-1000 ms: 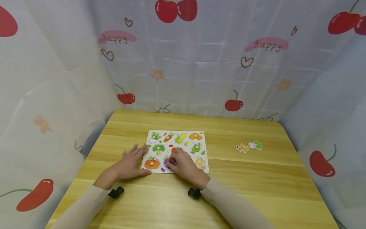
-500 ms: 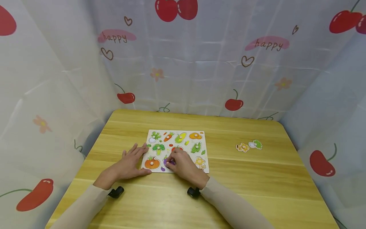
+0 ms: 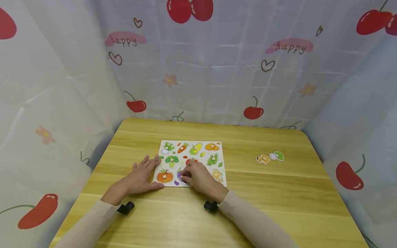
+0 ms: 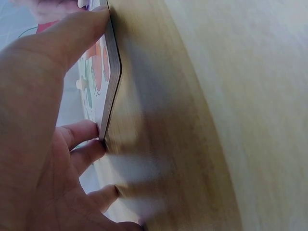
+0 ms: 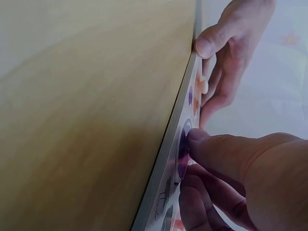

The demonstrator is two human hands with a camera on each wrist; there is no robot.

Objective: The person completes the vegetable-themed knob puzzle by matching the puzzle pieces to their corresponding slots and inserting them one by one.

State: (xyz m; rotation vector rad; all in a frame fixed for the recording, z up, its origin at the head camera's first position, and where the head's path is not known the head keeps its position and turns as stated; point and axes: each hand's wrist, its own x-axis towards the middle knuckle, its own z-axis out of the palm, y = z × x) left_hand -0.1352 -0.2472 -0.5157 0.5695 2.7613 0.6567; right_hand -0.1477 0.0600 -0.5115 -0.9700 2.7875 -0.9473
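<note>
my right hand (image 3: 200,178) sits over the near edge of the puzzle board (image 3: 191,162), fingers curled, and its grip pinches the purple eggplant piece (image 3: 181,176) at the board's near middle. the right wrist view shows my thumb and fingertips closed on that purple shape, right at the board's face; i cannot tell whether it is fully seated in its recess or a touch proud of it. my left hand (image 3: 141,176) lies flat on the wooden surface (image 3: 279,196) with fingers straight, the fingertips and thumb pressed against the board's left edge, holding nothing, just steadying.

as i judge it, most of the board is filled: the pumpkin piece (image 3: 165,176) sits just left of my grip, the broccoli piece (image 3: 171,160) behind it, and the carrot, corn and other pieces fill the far row. what is left looks to be two loose pieces well apart from the board, out on the right of the surface: a mushroom piece (image 3: 263,159) and a white-and-green vegetable piece (image 3: 277,156), lying just beside each other. which recesses wait for them i cannot make out, since my right hand covers part of the near row.
</note>
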